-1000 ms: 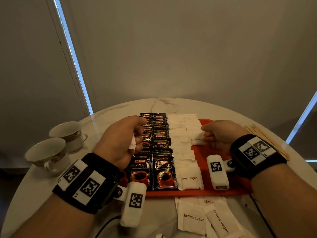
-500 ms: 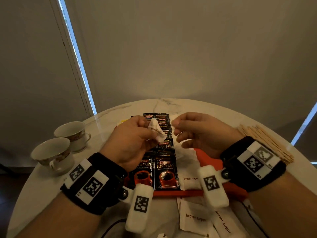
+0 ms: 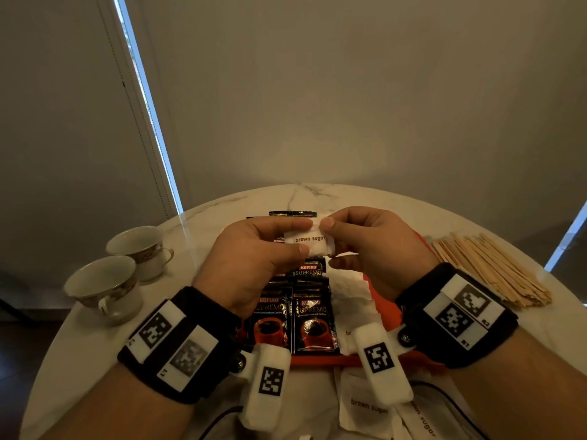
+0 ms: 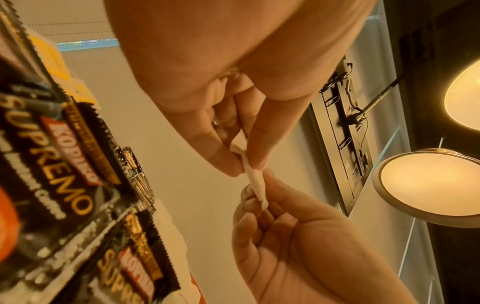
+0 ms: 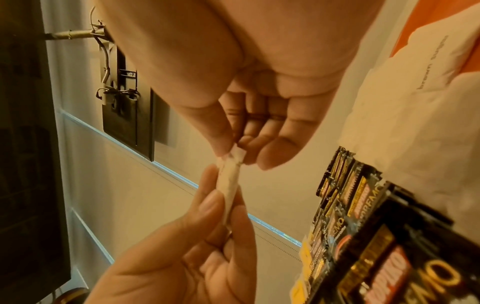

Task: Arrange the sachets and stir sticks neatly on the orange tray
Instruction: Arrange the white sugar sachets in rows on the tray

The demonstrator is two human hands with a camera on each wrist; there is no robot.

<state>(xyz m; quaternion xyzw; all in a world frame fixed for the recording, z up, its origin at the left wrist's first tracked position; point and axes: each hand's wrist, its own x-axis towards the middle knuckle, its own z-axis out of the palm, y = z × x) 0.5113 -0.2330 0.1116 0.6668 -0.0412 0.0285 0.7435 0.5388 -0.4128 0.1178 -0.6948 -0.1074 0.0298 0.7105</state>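
While both hands are raised above the orange tray [image 3: 386, 308], they share one white brown sugar sachet [image 3: 309, 240]: the left hand [image 3: 251, 262] pinches its left end between thumb and curled fingers, and the right hand [image 3: 370, 242] pinches its right end between thumb and forefinger, the other fingers loosely bent. In the head view the sachet is held flat with its printed "brown sugar" facing the camera; in both wrist views it shows edge-on as a thin white strip between the two sets of fingertips.

Below the hands, Kopiko Supremo coffee sachets [image 3: 293, 322] lie on the left part of the tray in two columns, overlapping; the two nearest packets are fully visible, and the rest are partly hidden by the hands, so their total cannot be told. Just right of them runs a column of white sugar sachets [image 3: 351, 293], also overlapping and too merged to count. Bare orange tray shows to the right of that column.

Off the tray, at least two loose brown sugar sachets [image 3: 365, 404] lie on the marble surface [image 3: 317, 193] at the near edge. One pile of wooden stir sticks [image 3: 489, 271] rests on the surface to the right of the tray. Two white teacups [image 3: 120, 271] stand side by side at the left.
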